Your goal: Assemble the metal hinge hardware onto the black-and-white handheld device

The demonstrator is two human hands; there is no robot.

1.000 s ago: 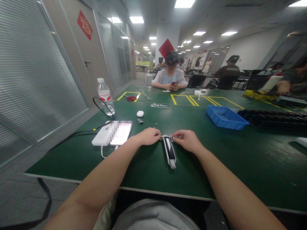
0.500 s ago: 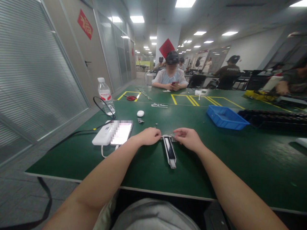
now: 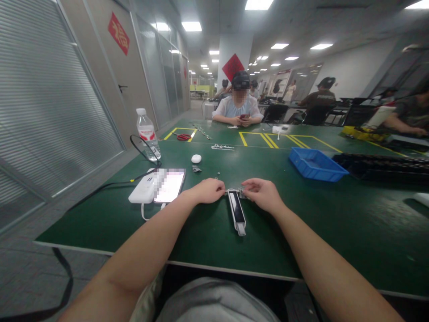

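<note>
Left hand (image 3: 208,191) is pinching metal piece (image 3: 231,191) at 12 o'clock end of black fixture (image 3: 237,212) | right hand (image 3: 263,194), pinching a second ago, is now resting unfurled fingers at its 1 o'clock, likely pressing rather than holding.

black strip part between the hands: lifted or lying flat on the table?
Flat. The black strip part lies lengthwise on the green table; left hand and right hand are at its far end.

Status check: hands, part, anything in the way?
Left hand pinching metal piece at bar far end. Right hand touching same end, grip unclear. Phone left of hands, apart.
</note>
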